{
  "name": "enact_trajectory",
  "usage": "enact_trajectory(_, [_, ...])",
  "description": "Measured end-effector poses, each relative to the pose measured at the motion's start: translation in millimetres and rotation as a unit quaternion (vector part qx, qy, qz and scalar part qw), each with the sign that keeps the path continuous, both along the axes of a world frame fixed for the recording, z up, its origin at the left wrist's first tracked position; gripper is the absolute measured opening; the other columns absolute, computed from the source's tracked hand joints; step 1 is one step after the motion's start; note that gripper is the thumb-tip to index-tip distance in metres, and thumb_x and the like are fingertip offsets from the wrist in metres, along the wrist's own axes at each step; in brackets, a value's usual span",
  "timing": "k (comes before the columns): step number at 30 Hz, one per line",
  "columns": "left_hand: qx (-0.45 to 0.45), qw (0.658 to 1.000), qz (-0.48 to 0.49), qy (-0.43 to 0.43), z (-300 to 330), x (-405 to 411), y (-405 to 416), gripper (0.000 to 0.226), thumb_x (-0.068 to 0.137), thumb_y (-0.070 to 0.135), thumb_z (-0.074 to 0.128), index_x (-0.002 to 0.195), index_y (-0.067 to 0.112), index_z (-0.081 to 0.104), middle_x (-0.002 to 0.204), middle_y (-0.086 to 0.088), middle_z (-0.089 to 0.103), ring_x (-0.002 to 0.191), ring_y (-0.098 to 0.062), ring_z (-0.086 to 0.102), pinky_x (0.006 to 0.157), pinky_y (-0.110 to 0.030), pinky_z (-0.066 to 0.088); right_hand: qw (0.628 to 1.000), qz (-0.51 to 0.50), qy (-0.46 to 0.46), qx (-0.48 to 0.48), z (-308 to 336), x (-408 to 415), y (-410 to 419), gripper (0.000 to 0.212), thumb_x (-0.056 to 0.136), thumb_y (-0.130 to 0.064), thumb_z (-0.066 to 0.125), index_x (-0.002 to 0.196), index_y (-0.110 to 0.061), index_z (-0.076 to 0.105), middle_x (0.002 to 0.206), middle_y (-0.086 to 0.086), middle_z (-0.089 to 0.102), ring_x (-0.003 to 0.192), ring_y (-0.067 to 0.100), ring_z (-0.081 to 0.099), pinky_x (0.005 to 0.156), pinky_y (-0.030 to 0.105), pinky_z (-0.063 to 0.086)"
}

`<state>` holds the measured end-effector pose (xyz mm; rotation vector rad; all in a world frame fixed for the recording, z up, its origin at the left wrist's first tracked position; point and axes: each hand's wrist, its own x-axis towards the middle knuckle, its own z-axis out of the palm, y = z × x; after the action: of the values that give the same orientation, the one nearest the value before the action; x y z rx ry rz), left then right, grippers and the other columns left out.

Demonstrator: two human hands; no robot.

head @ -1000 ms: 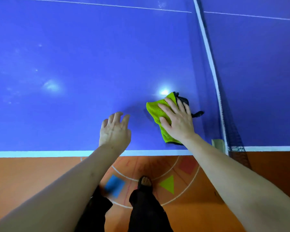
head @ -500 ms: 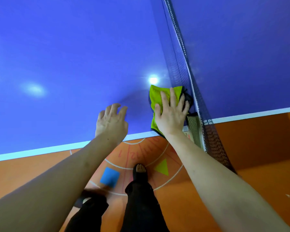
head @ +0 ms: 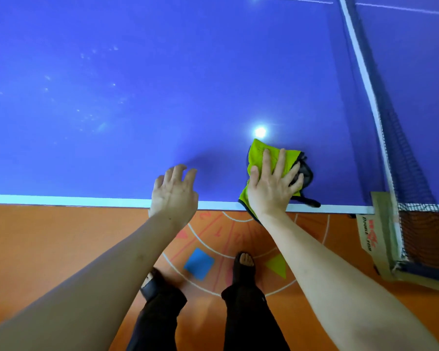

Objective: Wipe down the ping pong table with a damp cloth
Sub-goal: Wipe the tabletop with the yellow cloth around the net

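Yellow-green cloth flat on blue table, at near edge, lower corner hanging over white edge line. My right hand pressed on cloth, fingers straight and spread, palm down. Dark part of cloth bunched under my little finger side. My left hand just beside it, over table edge, fingers loosely curled, holding nothing. Net to right, near cloth, not touching. Orange floor below.

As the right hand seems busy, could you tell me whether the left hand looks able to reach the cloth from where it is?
Probably yes: the left hand is beside the cloth with only bare table between, though the right hand covers much of it.
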<state>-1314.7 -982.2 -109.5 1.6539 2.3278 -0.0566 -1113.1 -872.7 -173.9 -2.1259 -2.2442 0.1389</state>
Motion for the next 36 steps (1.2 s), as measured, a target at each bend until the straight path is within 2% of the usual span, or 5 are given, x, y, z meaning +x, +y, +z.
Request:
enact_trajectory(11, [0.015,0.99,0.142,-0.007,-6,-195,-116,0.053,0.088,0.018,0.05,0.14,0.02,0.048,0.145,-0.007,0.043,0.131,-0.03,0.042,0.106,-0.044,0.036,0.975,0.222,0.0,-0.008,-3,-245,-87,0.058,0.107,-0.058,0.027,0.162,-0.039,0.032,0.175,0.005,0.018,0.153,0.052,0.019,0.121,0.069,0.015])
enact_trajectory(18, [0.013,0.982,0.188,0.003,-8,-270,-177,0.052,0.088,0.023,0.05,0.14,0.021,0.05,0.142,-0.006,0.046,0.127,-0.029,0.044,0.103,-0.043,0.037,0.892,0.451,0.01,0.005,-1,-339,-128,0.052,0.105,-0.054,0.039,0.156,-0.047,0.042,0.174,-0.006,0.02,0.152,0.047,0.025,0.123,0.064,0.015])
enact_trajectory(24, [0.012,0.985,0.173,-0.019,-5,-291,-172,0.055,0.089,0.023,0.049,0.144,0.023,0.045,0.145,-0.005,0.042,0.131,-0.027,0.041,0.105,-0.042,0.034,0.914,0.402,0.053,0.021,0,-336,-128,0.047,0.105,-0.049,0.044,0.151,-0.043,0.051,0.17,-0.011,0.031,0.151,0.039,0.032,0.125,0.057,0.017])
enact_trajectory(29, [0.027,0.99,0.135,-0.027,6,-301,-144,0.053,0.092,0.023,0.047,0.145,0.023,0.044,0.147,-0.004,0.04,0.132,-0.026,0.039,0.107,-0.04,0.031,0.961,0.276,0.034,-0.001,2,-347,-114,0.053,0.106,-0.056,0.034,0.157,-0.047,0.038,0.172,-0.011,0.024,0.157,0.033,0.023,0.127,0.057,0.014])
enact_trajectory(36, [0.036,0.992,0.113,-0.035,8,-323,-92,0.055,0.091,0.024,0.049,0.145,0.022,0.045,0.148,-0.005,0.041,0.133,-0.027,0.04,0.107,-0.042,0.032,0.96,0.278,0.03,0.007,-3,-356,-93,0.057,0.103,-0.058,0.039,0.158,-0.045,0.039,0.173,-0.008,0.022,0.161,0.032,0.014,0.127,0.058,0.013])
